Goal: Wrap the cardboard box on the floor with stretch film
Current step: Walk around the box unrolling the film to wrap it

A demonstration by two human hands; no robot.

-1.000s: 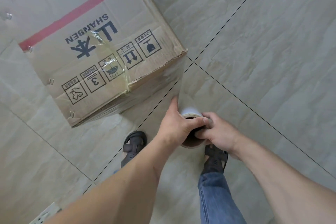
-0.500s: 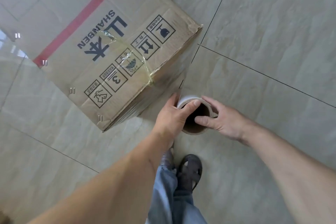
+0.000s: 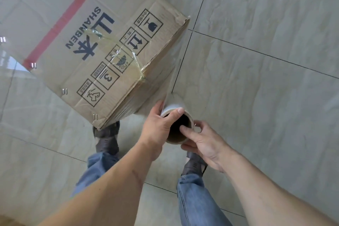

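Now both hands grip the stretch film roll (image 3: 177,122) upright just beside the cardboard box (image 3: 102,46): left hand (image 3: 158,127) around its rim, right hand (image 3: 203,140) with a finger hooked inside the core, likely so the film sheet (image 3: 175,68) stays taut against the box's near corner.

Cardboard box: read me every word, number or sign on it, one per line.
"SHANBEN", on the cardboard box top, beside two large Chinese characters.
"3", in the stacking-limit pictogram.
Other pictograms: fragile glass, this-way-up arrows, umbrella, one more unclear.
Small Chinese captions beside each: too small to read.
Faint print at the far corner: blurred.
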